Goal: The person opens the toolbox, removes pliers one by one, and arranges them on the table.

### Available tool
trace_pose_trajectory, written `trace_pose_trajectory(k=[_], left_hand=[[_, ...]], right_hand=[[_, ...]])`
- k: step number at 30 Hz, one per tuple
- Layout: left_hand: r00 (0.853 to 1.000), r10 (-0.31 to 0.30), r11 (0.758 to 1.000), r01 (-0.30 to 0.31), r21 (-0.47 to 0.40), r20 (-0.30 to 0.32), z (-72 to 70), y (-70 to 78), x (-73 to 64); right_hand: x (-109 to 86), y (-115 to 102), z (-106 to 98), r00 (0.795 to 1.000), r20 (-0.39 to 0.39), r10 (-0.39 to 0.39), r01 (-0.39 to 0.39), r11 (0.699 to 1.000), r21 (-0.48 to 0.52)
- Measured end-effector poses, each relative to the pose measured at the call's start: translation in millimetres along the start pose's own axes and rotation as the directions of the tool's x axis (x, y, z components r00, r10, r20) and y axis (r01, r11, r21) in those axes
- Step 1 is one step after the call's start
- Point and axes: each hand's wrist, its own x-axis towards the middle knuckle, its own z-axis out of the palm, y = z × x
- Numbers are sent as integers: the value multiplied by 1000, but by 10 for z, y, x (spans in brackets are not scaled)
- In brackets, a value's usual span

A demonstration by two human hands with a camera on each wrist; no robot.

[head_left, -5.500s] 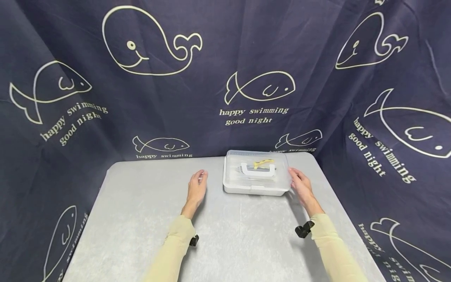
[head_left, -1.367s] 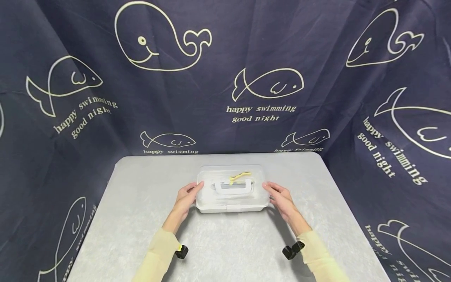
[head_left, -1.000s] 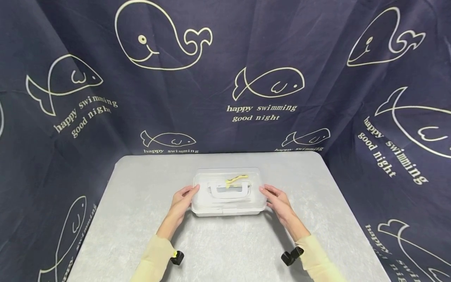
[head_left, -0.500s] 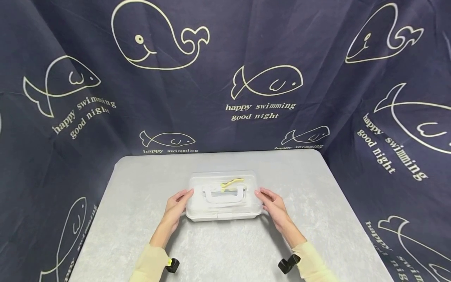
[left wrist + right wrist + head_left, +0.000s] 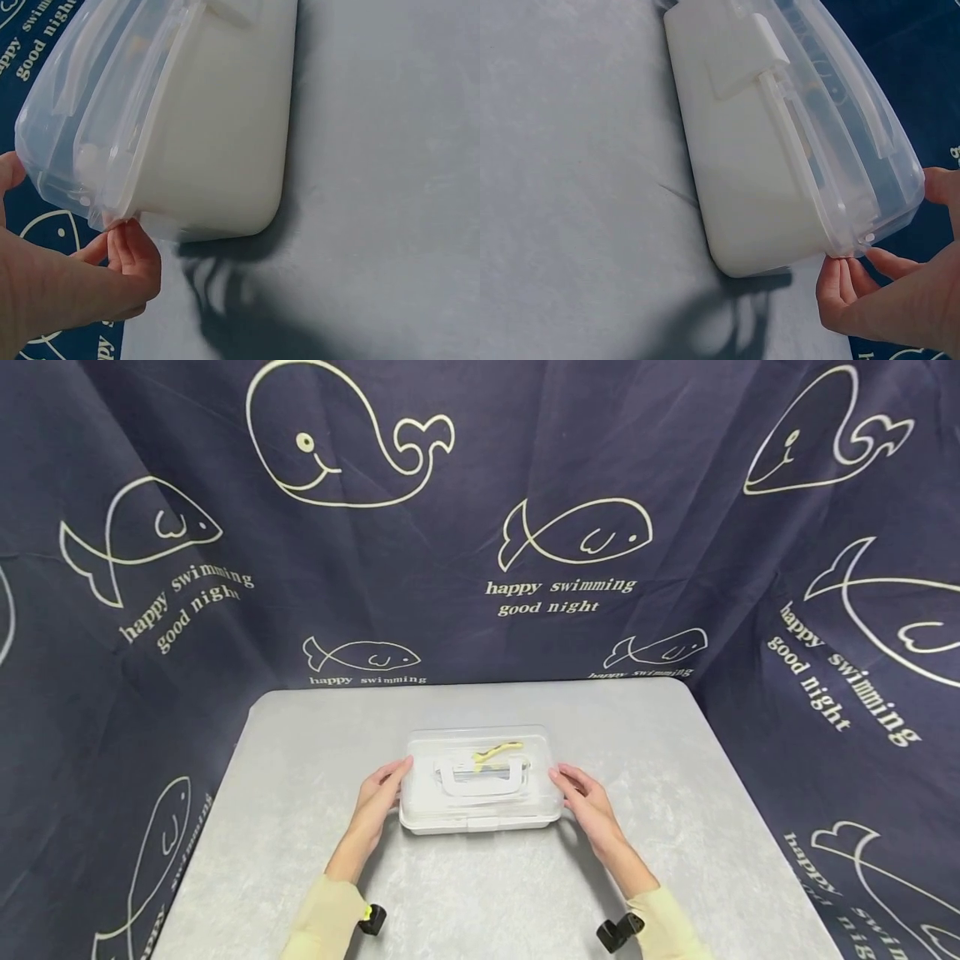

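A white plastic storage box (image 5: 480, 821) with a clear lid (image 5: 450, 742) stands at mid-table, its lid closed. A white carry handle (image 5: 482, 788) lies folded down on top. Through the lid shows a yellow thing with dark marks (image 5: 497, 752), its kind unclear. My left hand (image 5: 377, 795) grips the box's left end, thumb on the lid and fingers curled under the lid's rim. At the other end my right hand (image 5: 588, 800) holds it the same way. A front latch (image 5: 750, 56) shows in the right wrist view.
The box sits on a grey table (image 5: 315, 735) with rounded far corners. Dark blue curtains (image 5: 465, 543) printed with whales and fish enclose the table's back and both sides. Each wrist wears a small black camera, such as the one on the right (image 5: 619, 932).
The box has come from the table's back right to the middle and nearer me. My left hand, earlier apart from it, now grips its left end. Over the last half second it hardly moves.
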Motion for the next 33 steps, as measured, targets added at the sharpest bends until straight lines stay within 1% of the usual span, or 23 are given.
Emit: trace_pose_trajectory(k=[4,7,13,15,20,24,27,30,33], left_hand=[[1000,13,1000,-13,13,-7,12,19,66],[1000,16,1000,-16,6,-12,12,27,105],[1000,11,1000,-11,-24,-2,-1,11,145],[1000,19,999,-19,-33,8,-8,9,153],[999,26,998,-24,-54,41,-2,17,173],[999,25,998,-22,-62,46,10,11,194],[999,24,998,-21,-63,47,14,1,205],[999,21,998,-17,-66,47,11,-10,203],[998,19,997,-14,-74,55,-1,-17,191]], right_hand=[[-69,22,9,1000,-11,-20,20,1000,-2],[-136,55,14,1000,-11,-12,12,1000,14],[-263,79,49,1000,-23,19,-16,995,103],[-292,87,66,999,-36,35,-30,991,133],[-372,121,99,995,-76,63,-49,984,171],[-435,154,137,992,-103,79,-57,979,197],[-482,186,185,986,-123,111,-84,974,211],[-523,234,245,981,-132,144,-111,967,231],[-557,284,309,978,-120,173,-137,956,258]])
